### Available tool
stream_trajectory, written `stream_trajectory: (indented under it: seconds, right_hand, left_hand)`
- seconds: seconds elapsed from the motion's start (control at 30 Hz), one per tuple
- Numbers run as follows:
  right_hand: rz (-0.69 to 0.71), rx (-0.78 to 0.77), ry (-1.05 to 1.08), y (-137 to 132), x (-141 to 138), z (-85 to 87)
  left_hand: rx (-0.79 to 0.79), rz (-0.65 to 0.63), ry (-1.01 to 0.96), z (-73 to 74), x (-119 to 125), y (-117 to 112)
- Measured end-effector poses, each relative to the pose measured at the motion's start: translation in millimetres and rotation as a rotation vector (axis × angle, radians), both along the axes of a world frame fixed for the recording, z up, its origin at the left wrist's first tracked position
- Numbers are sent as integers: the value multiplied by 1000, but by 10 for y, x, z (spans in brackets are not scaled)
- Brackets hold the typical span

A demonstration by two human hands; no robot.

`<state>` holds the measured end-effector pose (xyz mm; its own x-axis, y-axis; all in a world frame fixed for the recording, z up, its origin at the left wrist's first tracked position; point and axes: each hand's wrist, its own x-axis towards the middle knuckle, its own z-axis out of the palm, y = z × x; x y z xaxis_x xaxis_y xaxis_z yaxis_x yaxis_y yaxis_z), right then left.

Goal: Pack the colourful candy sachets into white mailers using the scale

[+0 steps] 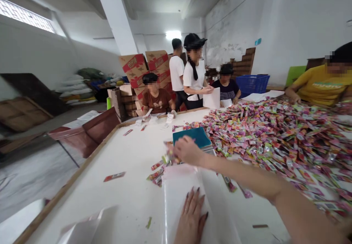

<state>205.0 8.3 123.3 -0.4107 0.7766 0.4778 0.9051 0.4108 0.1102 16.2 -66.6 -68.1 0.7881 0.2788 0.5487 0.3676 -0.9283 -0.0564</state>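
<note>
My left hand (191, 214) lies flat with fingers stretched out on a whitish clear plastic bag (176, 185) on the white table (132, 200). Reaching across from the right, my right hand (189, 151) is closed around a bunch of small colourful packets (172, 154), partly blurred, just beyond the bag's far end. Other loose packets (157, 176) lie beside the bag's far left corner. Directly behind my right hand is a teal-topped flat device (200, 137), which looks like a scale.
A large heap of packets (269, 137) spreads over the table's right side. More plastic (82, 227) lies at near left. Co-workers sit and stand around the table, one in a yellow shirt (321, 84). Cardboard boxes (134, 68) and a blue crate (251, 84) stand behind.
</note>
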Motion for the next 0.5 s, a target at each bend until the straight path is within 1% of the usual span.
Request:
stream_trajectory:
  seconds: [0.07, 0.1, 0.13, 0.17, 0.2, 0.23, 0.27, 0.3, 0.33, 0.4, 0.43, 0.47, 0.5]
  right_hand:
    - [59, 6, -58, -215, -103, -636]
    - [70, -9, -59, -294, -137, -911]
    - [76, -28, -51, -355, -162, -1140]
    - [76, -49, -35, -404, -180, -1317]
    - [71, -75, -10, -444, -192, -1441]
    - [66, -110, 33, -480, -197, -1514]
    - [65, -159, 118, -514, -194, -1544]
    - [70, -215, 295, -547, -181, -1541]
    - [71, -269, 543, -578, -157, -1517]
    - [30, -313, 1111, -627, -73, -1441]
    - [-20, -295, 1353, -642, -12, -1401]
    - [-82, -262, 1533, -648, 60, -1364]
    - [-144, -230, 1650, -646, 140, -1328]
  left_hand:
    - [49, -57, -28, 41, 34, -39]
    - [64, -91, -51, 84, 45, -75]
    - [69, -122, -75, 146, 50, -121]
    - [60, -147, -96, 231, 45, -171]
    - [36, -162, -115, 339, 30, -220]
    - [2, -167, -136, 469, 4, -257]
    - [-40, -165, -162, 615, -30, -272]
    - [-79, -158, -206, 767, -69, -255]
    - [-107, -129, -276, 916, -109, -201]
    - [-188, 3, -452, 1152, -180, 14]
    - [-260, 83, -487, 1220, -204, 161]
    - [-339, 141, -454, 1249, -217, 318]
    - [-439, 137, -330, 1240, -219, 475]
